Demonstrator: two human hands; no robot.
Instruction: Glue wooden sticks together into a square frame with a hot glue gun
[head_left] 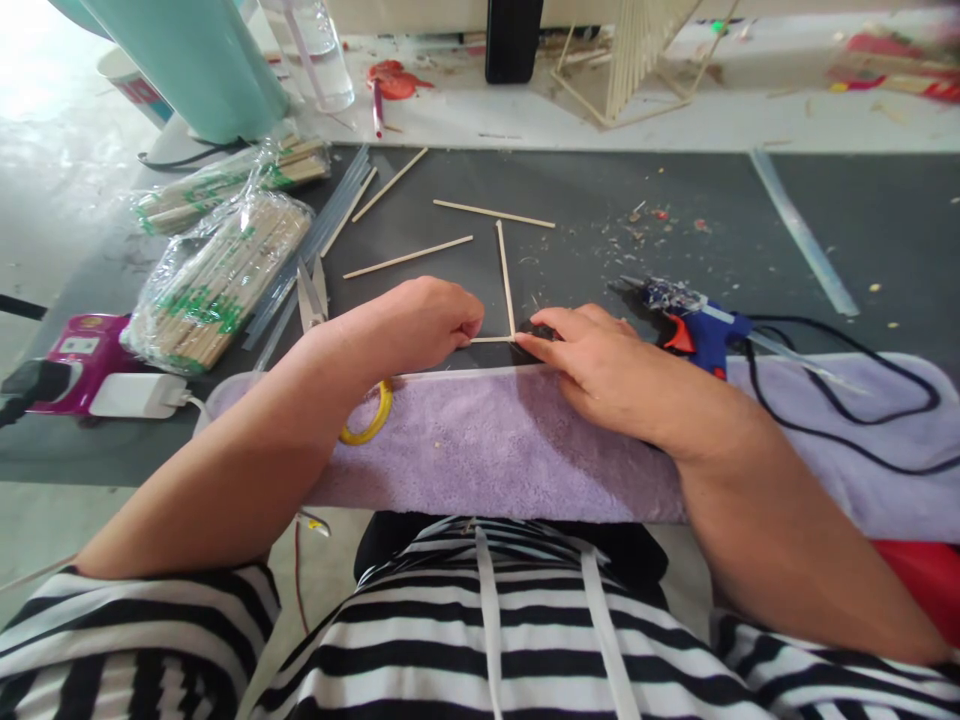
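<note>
My left hand (pixel 431 318) is closed, pinching the left end of a short wooden stick (pixel 492 340) that lies crosswise near the towel's edge. My right hand (pixel 592 355) has its fingertips pressed at that stick's other end. There it meets the foot of an upright-lying wooden stick (pixel 506 280), forming a corner. A small dark object (pixel 538 331) shows partly between my right thumb and finger; its kind is hidden. Beyond the hands lie loose sticks, one slanted stick (pixel 409 257) and another stick (pixel 495 213) near the corner piece's far end.
Scissors (pixel 311 295) with yellow handles lie by my left forearm. A blue glue gun (pixel 697 325) with a black cord rests right. Bagged sticks (pixel 225 270), a purple power strip (pixel 86 360), glue sticks (pixel 802 235) and a purple towel (pixel 480 450) surround the work.
</note>
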